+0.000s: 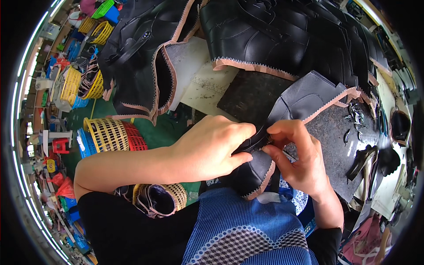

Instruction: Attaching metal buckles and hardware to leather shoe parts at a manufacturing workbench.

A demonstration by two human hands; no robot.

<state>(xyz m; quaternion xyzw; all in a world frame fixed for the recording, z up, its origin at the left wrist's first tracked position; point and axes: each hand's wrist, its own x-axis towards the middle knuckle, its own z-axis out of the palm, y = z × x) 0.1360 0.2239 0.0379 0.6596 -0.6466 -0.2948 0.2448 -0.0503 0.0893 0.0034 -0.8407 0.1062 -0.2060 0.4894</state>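
A black leather boot upper [304, 95] with a tan zigzag edge lies across my lap and the work surface. My left hand [210, 148] reaches over from the left, its thumb and fingers closed on the upper at a narrow black strap. My right hand [300, 161] faces it in a pinch, finger and thumb on a small metal fitting [269, 140] at the strap; its exact shape is too small to tell. The upper's lower part [258, 174] hangs below both hands, against my blue checked apron [247, 221].
More black boot uppers [274, 35] are piled at the back, another [137, 66] at the far left. Black scraps [355, 119] lie on the grey worktop [331, 137] at right. Yellow baskets [106, 134] stand on the green floor at left, one holding dark pieces near my left elbow.
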